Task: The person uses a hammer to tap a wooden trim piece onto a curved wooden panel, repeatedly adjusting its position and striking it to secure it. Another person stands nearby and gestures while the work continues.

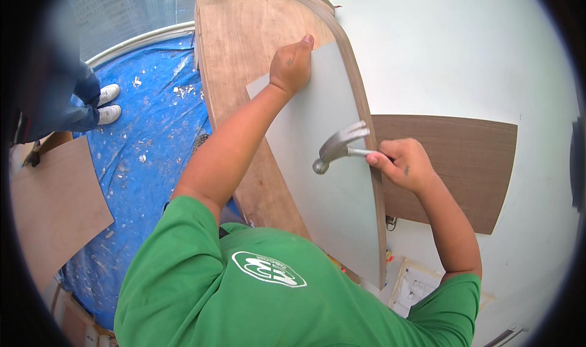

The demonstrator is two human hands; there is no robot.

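My right hand (408, 164) grips the handle of a steel claw hammer (333, 150). The hammer head hangs above a pale grey sheet (317, 176), its round face pointing down and its claws toward the far right. That sheet lies over part of a long plywood board (229, 47), along a curved right edge strip (360, 84). Near the sheet's far end, my left hand (292, 66) is closed, thumb stretched forward by that edge. Its curled fingers face away from view, so whatever they hold, if anything, is hidden.
Blue plastic sheeting (146, 139) with scattered white debris covers the floor at left. Another person in jeans and white shoes (108, 104) stands there. A loose plywood sheet (61, 206) is at lower left. Right of the board are a brown wood-grain panel (452, 164) and a paper drawing (415, 286).
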